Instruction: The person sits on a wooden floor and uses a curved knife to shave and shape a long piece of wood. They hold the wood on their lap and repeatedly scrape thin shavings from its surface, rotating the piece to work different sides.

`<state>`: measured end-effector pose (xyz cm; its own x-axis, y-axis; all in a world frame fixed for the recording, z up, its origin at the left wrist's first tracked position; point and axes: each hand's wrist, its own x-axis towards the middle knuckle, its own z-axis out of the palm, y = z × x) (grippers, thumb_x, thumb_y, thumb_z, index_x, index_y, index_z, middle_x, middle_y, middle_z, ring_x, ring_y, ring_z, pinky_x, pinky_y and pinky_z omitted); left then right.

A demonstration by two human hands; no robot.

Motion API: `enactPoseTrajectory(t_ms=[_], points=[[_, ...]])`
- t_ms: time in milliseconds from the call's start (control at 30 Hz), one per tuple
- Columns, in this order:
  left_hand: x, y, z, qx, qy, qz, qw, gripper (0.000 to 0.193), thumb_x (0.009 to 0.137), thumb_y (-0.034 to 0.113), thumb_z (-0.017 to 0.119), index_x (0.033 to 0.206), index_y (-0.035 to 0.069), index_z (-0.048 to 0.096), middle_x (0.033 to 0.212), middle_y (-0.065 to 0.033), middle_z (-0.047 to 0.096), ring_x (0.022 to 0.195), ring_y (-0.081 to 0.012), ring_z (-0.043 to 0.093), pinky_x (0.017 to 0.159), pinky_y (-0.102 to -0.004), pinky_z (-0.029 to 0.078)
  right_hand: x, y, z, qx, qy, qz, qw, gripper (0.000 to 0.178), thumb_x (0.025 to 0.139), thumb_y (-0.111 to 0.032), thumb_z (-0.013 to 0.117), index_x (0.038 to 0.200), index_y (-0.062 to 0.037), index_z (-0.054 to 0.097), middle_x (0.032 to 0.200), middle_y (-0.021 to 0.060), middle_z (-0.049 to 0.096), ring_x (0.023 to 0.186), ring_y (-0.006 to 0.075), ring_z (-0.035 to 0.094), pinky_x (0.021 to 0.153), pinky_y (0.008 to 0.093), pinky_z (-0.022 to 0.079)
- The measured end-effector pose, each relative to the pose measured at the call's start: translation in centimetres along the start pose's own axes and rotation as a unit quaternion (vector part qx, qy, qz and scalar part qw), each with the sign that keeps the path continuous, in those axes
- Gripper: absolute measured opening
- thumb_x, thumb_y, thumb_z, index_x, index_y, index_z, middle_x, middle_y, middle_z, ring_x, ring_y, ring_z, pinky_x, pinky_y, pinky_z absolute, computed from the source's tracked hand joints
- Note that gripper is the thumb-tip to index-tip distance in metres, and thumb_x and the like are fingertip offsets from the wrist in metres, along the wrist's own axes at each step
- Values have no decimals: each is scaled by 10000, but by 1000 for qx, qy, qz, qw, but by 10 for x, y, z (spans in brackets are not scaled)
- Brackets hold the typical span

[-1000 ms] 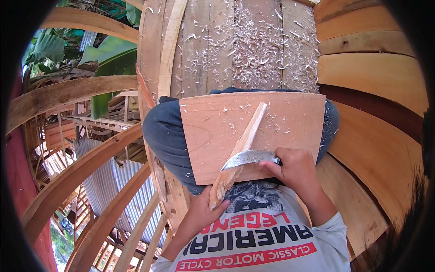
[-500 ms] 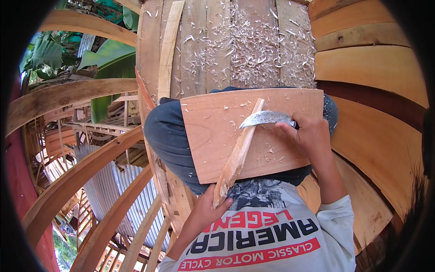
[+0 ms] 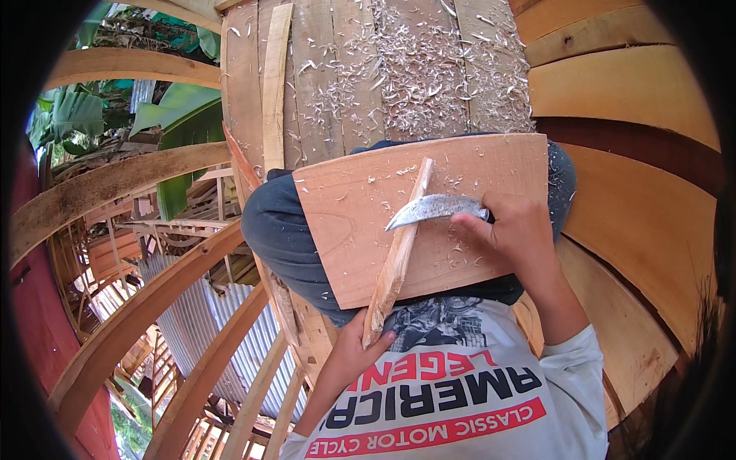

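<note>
Across my lap lies a flat wooden board (image 3: 337, 222) with a few shavings on it. A slender wooden stick (image 3: 393, 272) slants over the board, its near end pointing at my shirt. My left hand (image 3: 359, 345) is closed round that near end, while the far end rests on the board. In my right hand (image 3: 515, 226) is a curved knife (image 3: 437, 208), gripped by its handle, which the fingers mostly hide. The pale metal blade crosses the stick near its far end, its tip pointing left.
Wood shavings (image 3: 429, 73) litter the plank floor (image 3: 318, 100) ahead of my knees. A loose wooden strip (image 3: 276, 92) lies there on the left. Curved planks (image 3: 613, 92) wall the right side. Open wooden ribs (image 3: 138, 322) stand on the left, with corrugated metal sheets (image 3: 192, 314) beyond.
The knife has shifted slightly left along with my right hand, its blade still across the stick. The stick's far end and the board have tilted a little. Both hands keep their grip.
</note>
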<state>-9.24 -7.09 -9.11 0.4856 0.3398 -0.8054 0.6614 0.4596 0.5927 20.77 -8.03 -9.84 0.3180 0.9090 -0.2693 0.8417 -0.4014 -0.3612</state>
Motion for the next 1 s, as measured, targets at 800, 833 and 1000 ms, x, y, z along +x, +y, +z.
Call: enactPoseTrajectory(t_ms=[800, 833, 1000], points=[[-1, 0, 3, -24, -12, 10, 1000, 499, 867, 223, 639, 1242, -54, 460, 1022, -115, 595, 957, -146, 519, 855, -291, 424, -12, -23, 2, -23, 18, -63, 998, 604, 766, -635, 586, 614, -55, 653, 513, 138, 569, 482, 296, 604, 455, 387, 466], [-2, 0, 3, -22, -5, 12, 1000, 502, 867, 224, 640, 1245, -53, 459, 1021, -116, 595, 956, -146, 519, 856, -291, 424, -9, -23, 2, -30, 22, -63, 997, 604, 770, -634, 584, 613, -54, 652, 508, 137, 567, 482, 296, 605, 452, 385, 465], [1, -4, 1, -34, -29, -2, 999, 511, 867, 226, 641, 1256, -49, 456, 1020, -119, 597, 957, -150, 524, 859, -294, 426, 14, -6, -5, -24, 59, -17, 998, 593, 785, -613, 582, 595, -55, 642, 530, 141, 580, 505, 296, 611, 463, 386, 465]])
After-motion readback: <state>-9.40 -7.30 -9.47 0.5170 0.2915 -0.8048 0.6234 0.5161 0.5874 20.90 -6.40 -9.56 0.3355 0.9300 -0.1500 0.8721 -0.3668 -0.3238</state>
